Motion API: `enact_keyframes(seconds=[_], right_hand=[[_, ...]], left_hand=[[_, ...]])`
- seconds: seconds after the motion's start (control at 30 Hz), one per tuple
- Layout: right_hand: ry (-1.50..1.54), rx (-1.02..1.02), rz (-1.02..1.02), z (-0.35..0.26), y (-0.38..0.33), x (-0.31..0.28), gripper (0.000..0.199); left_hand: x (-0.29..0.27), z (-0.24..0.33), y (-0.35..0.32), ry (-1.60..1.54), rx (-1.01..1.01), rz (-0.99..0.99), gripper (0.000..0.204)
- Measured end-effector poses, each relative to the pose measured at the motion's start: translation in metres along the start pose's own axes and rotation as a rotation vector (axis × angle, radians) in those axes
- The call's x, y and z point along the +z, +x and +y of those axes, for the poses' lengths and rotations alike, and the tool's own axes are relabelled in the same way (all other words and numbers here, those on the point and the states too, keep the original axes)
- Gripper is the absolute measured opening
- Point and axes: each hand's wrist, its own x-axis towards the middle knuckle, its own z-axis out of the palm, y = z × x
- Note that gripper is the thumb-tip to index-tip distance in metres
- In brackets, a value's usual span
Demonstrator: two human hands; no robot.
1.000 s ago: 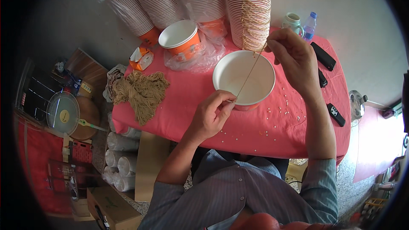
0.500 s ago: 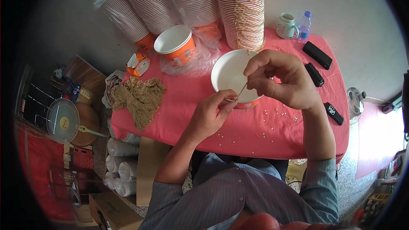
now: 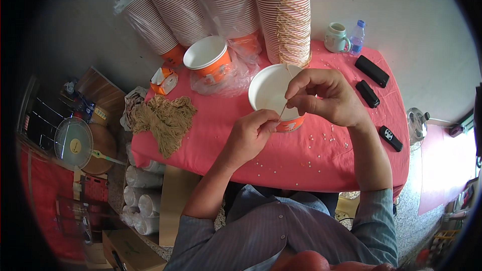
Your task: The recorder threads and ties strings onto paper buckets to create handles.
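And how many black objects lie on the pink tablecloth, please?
3, all at the picture's right: a long one, a shorter one below it, a remote-like one below both. Others may be hidden.

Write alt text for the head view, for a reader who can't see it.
The left hand and right hand pinch a thin tan strand by a white-lined bucket on a red tablecloth. A heap of tan cord lies to the left; tall bucket stacks, a mug and a bottle are farther back.
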Motion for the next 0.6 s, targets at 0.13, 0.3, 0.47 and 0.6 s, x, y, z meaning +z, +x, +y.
enact_keyframes(seconds=[0.13,0.3,0.47,0.6], right_hand=[[-0.010,-0.009,0.070,0.000,0.002,-0.009,0.014],[-0.006,0.017,0.095,-0.003,0.001,-0.024,0.012],[-0.690,0.119,-0.053,-0.017,-0.003,-0.044,0.011],[-1.047,0.341,-0.141,0.004,0.000,-0.061,0.021]], left_hand=[[-0.001,-0.007,-0.001,-0.006,-0.007,-0.019,0.015],[-0.006,-0.009,0.006,0.060,0.015,-0.020,0.016],[-0.009,-0.013,0.012,0.240,0.182,0.047,0.018],[-0.021,-0.030,0.013,0.269,0.214,0.056,0.017]])
